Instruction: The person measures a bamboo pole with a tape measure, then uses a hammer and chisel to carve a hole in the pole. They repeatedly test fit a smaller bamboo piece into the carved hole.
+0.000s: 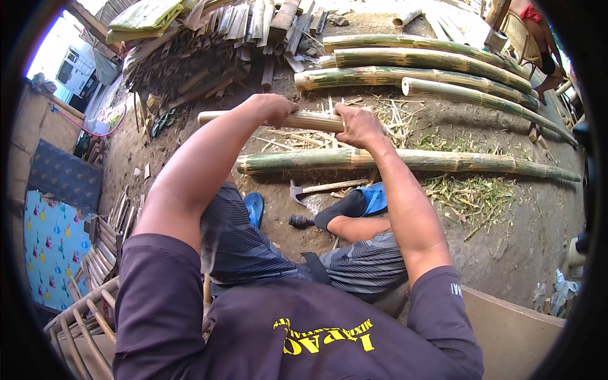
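Both arms reach forward over my lap. My left hand (275,110) is closed over the middle of a short, pale length of split bamboo (310,121), held roughly level. At its right end, my right hand (360,125) grips it with the thumb on top. The bamboo's left end sticks out past my left forearm. Below it a long green bamboo pole (405,161) lies across the ground. Between that pole and my legs rests a hammer (329,187) with a wooden handle. A dark, rounded tool end (301,221) shows beside my foot.
Several thick bamboo poles (430,60) lie at the far right. A tall stack of split wood (190,69) stands far left. Bamboo shavings (396,123) litter the soil. A slatted bamboo frame (88,323) is at near left. Another person (544,38) is partly visible far right.
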`<act>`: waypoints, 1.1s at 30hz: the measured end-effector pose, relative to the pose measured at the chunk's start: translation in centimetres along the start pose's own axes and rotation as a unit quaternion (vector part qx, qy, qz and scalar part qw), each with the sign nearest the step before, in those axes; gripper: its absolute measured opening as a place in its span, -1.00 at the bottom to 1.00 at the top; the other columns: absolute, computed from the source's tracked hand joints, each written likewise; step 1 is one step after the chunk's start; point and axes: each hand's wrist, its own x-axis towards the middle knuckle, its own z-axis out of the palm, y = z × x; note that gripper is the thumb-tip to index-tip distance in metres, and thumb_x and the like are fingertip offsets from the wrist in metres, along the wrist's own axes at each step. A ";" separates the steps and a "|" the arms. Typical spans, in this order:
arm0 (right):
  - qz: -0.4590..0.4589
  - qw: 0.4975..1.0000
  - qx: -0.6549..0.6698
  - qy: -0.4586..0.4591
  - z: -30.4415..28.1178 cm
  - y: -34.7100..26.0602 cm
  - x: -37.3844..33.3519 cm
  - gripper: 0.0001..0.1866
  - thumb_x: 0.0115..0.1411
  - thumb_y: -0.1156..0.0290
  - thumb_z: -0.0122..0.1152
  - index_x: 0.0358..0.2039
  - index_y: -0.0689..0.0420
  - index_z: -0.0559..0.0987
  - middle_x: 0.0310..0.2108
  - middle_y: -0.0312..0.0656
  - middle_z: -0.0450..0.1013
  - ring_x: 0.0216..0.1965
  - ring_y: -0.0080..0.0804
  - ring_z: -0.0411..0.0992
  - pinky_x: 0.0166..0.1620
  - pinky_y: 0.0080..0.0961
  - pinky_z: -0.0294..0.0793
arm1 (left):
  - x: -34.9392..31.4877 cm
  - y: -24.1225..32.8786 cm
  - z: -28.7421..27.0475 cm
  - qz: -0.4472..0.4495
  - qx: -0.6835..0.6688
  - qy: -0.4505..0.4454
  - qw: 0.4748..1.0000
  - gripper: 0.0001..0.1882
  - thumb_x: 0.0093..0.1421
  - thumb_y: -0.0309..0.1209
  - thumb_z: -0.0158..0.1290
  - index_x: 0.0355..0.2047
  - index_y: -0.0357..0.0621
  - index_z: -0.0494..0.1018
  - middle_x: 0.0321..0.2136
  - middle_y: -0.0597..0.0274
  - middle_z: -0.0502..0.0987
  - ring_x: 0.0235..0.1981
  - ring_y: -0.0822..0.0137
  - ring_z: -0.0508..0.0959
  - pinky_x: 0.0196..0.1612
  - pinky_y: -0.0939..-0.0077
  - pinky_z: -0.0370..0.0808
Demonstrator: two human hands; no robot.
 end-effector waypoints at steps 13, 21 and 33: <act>0.170 0.983 0.052 0.056 2.8 0.1 0.2 -0.50 0.06 0.25 0.47 -0.06 -0.01 0.39 -0.19 -0.16 0.55 -0.15 -0.15 0.59 -0.03 -0.14 0.61 | 3.3 -3.8 6.7 -0.027 -0.180 0.430 0.884 -0.72 0.26 -0.22 0.16 -0.11 -0.09 0.53 -0.04 0.02 0.59 0.03 0.02 0.57 0.06 0.17 0.51; 0.115 0.935 0.300 0.148 13.5 -4.8 3.1 -0.35 -0.01 0.12 0.45 0.00 0.17 0.41 -0.20 0.00 0.56 -0.18 -0.13 0.57 -0.07 -0.15 0.53 | 7.8 -7.9 7.9 0.091 -0.785 0.207 0.576 -0.27 0.28 -0.10 0.27 0.33 0.01 0.19 0.17 0.17 0.41 0.15 0.19 0.43 0.21 0.09 0.36; 0.161 0.654 0.729 -0.125 19.8 -3.5 7.1 -0.31 0.13 -0.13 0.35 0.11 0.10 0.49 -0.06 -0.06 0.58 -0.12 -0.25 0.56 0.03 -0.24 0.54 | 13.3 -11.0 8.8 0.214 -0.853 0.174 0.443 -0.44 0.20 -0.13 0.32 0.05 -0.16 0.38 -0.22 0.20 0.56 -0.14 0.32 0.57 0.02 0.24 0.55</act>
